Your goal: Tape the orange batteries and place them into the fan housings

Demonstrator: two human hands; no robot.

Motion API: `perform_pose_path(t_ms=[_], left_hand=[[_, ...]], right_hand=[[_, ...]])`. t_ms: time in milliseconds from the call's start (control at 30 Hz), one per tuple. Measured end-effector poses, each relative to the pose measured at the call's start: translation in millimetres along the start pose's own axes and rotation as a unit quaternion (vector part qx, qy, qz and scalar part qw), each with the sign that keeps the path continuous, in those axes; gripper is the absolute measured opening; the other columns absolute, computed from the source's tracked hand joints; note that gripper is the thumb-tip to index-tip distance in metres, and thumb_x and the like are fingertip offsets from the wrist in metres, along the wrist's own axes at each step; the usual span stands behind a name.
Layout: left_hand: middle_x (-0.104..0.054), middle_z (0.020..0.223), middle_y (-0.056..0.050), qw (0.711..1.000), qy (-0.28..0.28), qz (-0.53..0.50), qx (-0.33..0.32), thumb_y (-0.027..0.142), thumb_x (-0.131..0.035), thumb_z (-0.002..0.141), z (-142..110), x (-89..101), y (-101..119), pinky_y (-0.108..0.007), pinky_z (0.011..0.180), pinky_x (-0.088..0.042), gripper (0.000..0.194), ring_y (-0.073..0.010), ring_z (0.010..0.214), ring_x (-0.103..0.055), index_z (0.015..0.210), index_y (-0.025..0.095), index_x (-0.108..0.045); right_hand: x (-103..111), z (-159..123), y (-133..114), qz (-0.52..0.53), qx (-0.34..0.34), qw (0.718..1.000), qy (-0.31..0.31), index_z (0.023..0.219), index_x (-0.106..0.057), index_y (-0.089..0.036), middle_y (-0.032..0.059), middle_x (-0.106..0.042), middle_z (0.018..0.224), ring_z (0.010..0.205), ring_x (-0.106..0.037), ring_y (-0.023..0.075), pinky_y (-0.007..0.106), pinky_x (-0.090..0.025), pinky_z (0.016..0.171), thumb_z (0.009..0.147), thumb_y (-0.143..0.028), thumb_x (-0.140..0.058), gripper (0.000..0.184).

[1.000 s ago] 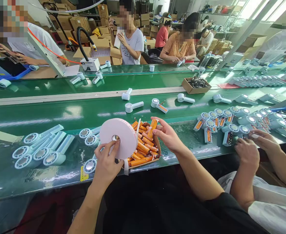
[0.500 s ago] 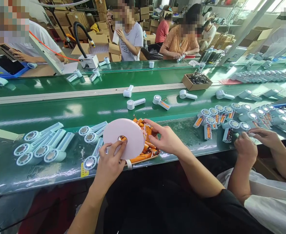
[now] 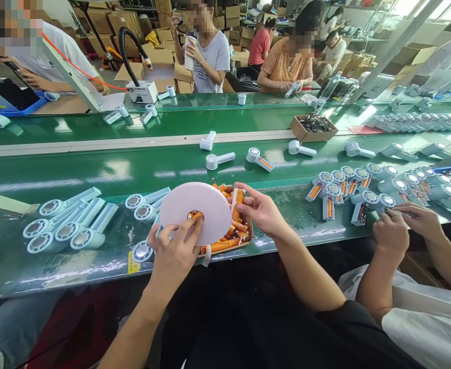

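My left hand [image 3: 175, 248] holds a large white roll of tape [image 3: 212, 207] by its middle, with fingers at the centre hole. A loose white tape end hangs below the roll. In my right hand [image 3: 263, 212], thumb and fingers pinch an orange battery [image 3: 240, 197], raised just above a cardboard box [image 3: 231, 250]. A white strip runs along the battery's left side. More orange batteries [image 3: 241, 233] with wires fill the box, partly hidden behind the roll.
Light-blue handheld fan bodies [image 3: 83, 238] lie in groups left of the box, and open ones [image 3: 331, 189] at right. Further fans [image 3: 212, 162] lie on the green belt [image 3: 152, 166]. A co-worker's hands [image 3: 392, 230] work close at right. A carton of dark parts [image 3: 313, 134] stands beyond.
My right hand has lifted a battery up out of the pile, and the white strip on it now shows. The roll has tilted flatter in my left hand.
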State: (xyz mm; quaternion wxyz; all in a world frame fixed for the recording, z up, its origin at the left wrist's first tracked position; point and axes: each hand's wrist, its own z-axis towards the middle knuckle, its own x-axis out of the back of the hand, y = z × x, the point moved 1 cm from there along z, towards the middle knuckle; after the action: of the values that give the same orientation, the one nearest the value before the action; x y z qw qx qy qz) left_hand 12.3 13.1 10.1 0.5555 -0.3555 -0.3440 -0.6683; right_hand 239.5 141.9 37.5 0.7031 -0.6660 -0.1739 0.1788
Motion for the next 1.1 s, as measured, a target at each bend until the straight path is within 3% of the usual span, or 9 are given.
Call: perform_pose_path(t_ms=[133,267,400,500,600,767,900,1000,1100], left_hand=[[-0.077,0.115,-0.010,1.000,0.002,-0.018,-0.012,0.029,-0.073,0.092,-7,-1.9,14,-0.058,0.113,-0.032,0.053,-0.0339,0.109,-0.053,0.145,0.032,-0.068],[-0.076,0.116,-0.008,0.992,-0.051,-0.069,-0.094,0.017,-0.072,0.087,-9,2.5,17,-0.051,0.108,-0.038,0.059,-0.0307,0.107,-0.055,0.143,0.035,-0.069],[-0.071,0.134,-0.012,0.987,-0.126,-0.079,-0.056,0.029,-0.081,0.080,16,5.1,-14,-0.059,0.111,-0.040,0.073,-0.0392,0.125,-0.053,0.150,0.034,-0.063],[-0.067,0.143,-0.011,0.960,-0.225,-0.148,-0.072,0.044,-0.088,0.072,50,4.9,-42,-0.060,0.116,-0.040,0.080,-0.0409,0.137,-0.050,0.148,0.036,-0.065],[-0.069,0.142,-0.007,0.923,-0.282,-0.248,-0.085,0.057,-0.082,0.078,98,-0.8,-53,-0.049,0.117,-0.045,0.067,-0.0335,0.138,-0.054,0.140,0.036,-0.070],[-0.069,0.144,-0.005,0.940,-0.310,-0.138,0.020,0.048,-0.049,0.102,219,-58.6,-32,-0.039,0.114,-0.046,0.046,-0.0270,0.133,-0.059,0.141,0.031,-0.066],[-0.062,0.147,-0.022,0.938,-0.332,-0.060,0.078,0.047,-0.043,0.103,298,-125.4,-16,-0.053,0.109,-0.047,0.052,-0.0417,0.140,-0.052,0.141,0.016,-0.062],[-0.070,0.132,-0.023,0.925,-0.371,-0.053,0.059,0.045,-0.037,0.105,316,-159.2,-20,-0.044,0.099,-0.052,0.047,-0.0358,0.123,-0.065,0.126,0.014,-0.065],[-0.073,0.125,-0.014,0.911,-0.405,-0.071,-0.021,0.048,-0.054,0.097,305,-176.3,-26,-0.033,0.089,-0.053,0.040,-0.0261,0.106,-0.071,0.121,0.018,-0.063]], right_hand=[[-3,5,15,0.144,0.015,0.982,0.125,0.151,-0.051,-0.029,0.0072,-0.081,0.115,0.101,-0.078,0.0258,0.043,-0.064,0.090,0.081,-0.052,-0.084,0.081],[58,37,-7,0.138,0.115,0.949,0.258,0.154,-0.046,-0.037,0.0027,-0.079,0.116,0.103,-0.079,0.0207,0.036,-0.066,0.085,0.084,-0.054,-0.082,0.080],[97,46,-21,0.102,0.120,0.958,0.238,0.145,-0.055,-0.039,0.0010,-0.079,0.112,0.102,-0.079,0.0178,0.029,-0.066,0.078,0.089,-0.049,-0.081,0.063],[89,26,-11,0.143,0.073,0.964,0.214,0.121,-0.069,-0.030,0.0034,-0.081,0.107,0.099,-0.080,0.0193,0.028,-0.068,0.073,0.088,-0.054,-0.080,0.043],[80,5,3,0.198,0.050,0.957,0.204,0.120,-0.069,-0.030,0.0038,-0.080,0.117,0.108,-0.079,0.0197,0.028,-0.069,0.077,0.083,-0.046,-0.086,0.044],[87,14,10,0.200,0.049,0.951,0.232,0.110,-0.070,-0.029,-0.0011,-0.078,0.091,0.072,-0.074,0.0127,0.019,-0.059,0.054,0.077,-0.047,-0.092,0.043],[96,31,7,0.150,0.068,0.956,0.242,0.095,-0.072,-0.024,-0.0054,-0.063,0.067,0.050,-0.050,0.0071,0.018,-0.041,0.043,0.080,-0.054,-0.088,0.037],[113,19,13,0.119,0.078,0.953,0.268,0.092,-0.076,-0.025,-0.0009,-0.071,0.081,0.067,-0.061,0.0112,0.023,-0.053,0.059,0.075,-0.050,-0.093,0.034],[136,-8,30,0.105,0.028,0.956,0.272,0.093,-0.078,-0.026,0.0039,-0.077,0.093,0.081,-0.070,0.0192,0.033,-0.061,0.073,0.067,-0.046,-0.099,0.039]])
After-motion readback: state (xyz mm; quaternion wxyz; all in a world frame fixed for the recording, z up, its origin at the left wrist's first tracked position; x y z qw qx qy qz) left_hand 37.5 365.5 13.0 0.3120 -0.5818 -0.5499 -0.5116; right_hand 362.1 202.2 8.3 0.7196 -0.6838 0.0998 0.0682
